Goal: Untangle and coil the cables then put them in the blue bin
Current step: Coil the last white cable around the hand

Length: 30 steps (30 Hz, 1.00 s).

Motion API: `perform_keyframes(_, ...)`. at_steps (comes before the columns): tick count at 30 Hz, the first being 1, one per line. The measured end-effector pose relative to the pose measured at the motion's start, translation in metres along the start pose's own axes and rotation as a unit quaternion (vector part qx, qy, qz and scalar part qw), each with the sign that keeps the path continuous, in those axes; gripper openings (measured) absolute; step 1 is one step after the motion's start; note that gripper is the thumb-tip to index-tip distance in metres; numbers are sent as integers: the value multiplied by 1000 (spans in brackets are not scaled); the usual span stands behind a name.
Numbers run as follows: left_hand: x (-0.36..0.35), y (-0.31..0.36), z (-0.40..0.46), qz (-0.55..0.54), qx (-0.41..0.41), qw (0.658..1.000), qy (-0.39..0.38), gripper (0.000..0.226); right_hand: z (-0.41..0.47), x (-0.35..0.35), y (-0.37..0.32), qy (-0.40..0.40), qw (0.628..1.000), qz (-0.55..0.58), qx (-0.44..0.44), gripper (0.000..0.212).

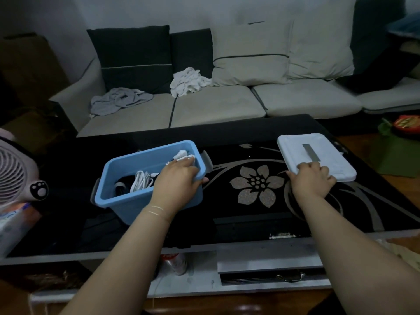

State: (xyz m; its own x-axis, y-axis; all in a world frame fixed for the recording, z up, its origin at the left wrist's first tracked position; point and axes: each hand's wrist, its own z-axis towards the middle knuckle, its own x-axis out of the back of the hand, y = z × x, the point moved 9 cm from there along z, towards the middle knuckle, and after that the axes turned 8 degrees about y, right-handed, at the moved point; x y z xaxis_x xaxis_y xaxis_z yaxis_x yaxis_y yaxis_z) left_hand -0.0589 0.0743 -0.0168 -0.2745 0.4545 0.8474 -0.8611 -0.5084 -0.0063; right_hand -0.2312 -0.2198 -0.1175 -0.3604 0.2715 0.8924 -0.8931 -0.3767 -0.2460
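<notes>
One blue bin (127, 164), one white lid (318, 153), two hands — three sofa pillows, two crumpled cloths.

Bin (127, 169) on table (227, 223), left; cables (142, 183) in bin; lid (318, 153) right; sofa (216, 103) behind table.

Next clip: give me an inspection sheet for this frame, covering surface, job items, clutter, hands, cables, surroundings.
Surface: black glass table with flower pattern.
Job's things: blue bin on the table; white lid lies off it, to its right.
Clutter: nothing seen on the tabletop; bottle on the shelf beneath.
Hands: left hand grips the bin's near right rim; right hand grips the lid's near edge.
Cables: white cables coiled inside the bin, dark ones beside them.
Surroundings: sofa with cushions and crumpled cloths; fan at left.
</notes>
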Motion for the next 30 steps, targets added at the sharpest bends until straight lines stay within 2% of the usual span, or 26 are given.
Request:
perform_keyframes(3, 1, -2, -3, -9, 15, 1000, -6, 55, -2, 4, -8, 22, 999, 29, 29, 36)
perform_keyframes(5, 10, -3, -8, -22, 29, 999, 30, 63, -4, 19, -26, 48, 988, 134, 59, 34)
perform_keyframes(8, 28, -13, -21, -64, 100, 986, 119, 59, -16, 61, -64, 81, 922, 371, 74, 27)
perform_keyframes(11, 50, -37, -38, -96, 182, 953, 221, 52, -48, 109, -117, 91, 847, 490, 187, 21)
perform_keyframes(14, 68, -80, -58, -176, 310, 887, 294, 53, -91, 137, -164, 83, 814, 478, 319, 21)
perform_keyframes(17, 73, -130, -87, -297, 447, 768, 351, 65, -127, 142, -196, 67, 800, 444, 399, 20)
perform_keyframes(18, 69, -143, -97, -339, 495, 719, 350, 67, -138, 142, -205, 65, 795, 430, 424, 20)
perform_keyframes(19, 61, -151, -102, -364, 536, 686, 332, 67, -145, 139, -209, 60, 790, 418, 443, 20)
perform_keyframes(20, 56, -156, -107, -371, 562, 671, 309, 64, -151, 137, -214, 48, 785, 411, 461, 20)
perform_keyframes(23, 49, -163, -115, -385, 574, 675, 258, 36, -157, 129, -224, -2, 777, 406, 481, 21)
perform_keyframes(24, 43, -164, -117, -391, 574, 676, 245, 36, -155, 127, -223, -12, 777, 406, 480, 21)
perform_keyframes(27, 36, -173, -124, -409, 584, 659, 238, 54, -154, 124, -226, -25, 772, 409, 485, 21)
perform_keyframes(30, 31, -178, -130, -440, 607, 614, 247, 59, -152, 120, -227, -39, 774, 408, 483, 22)
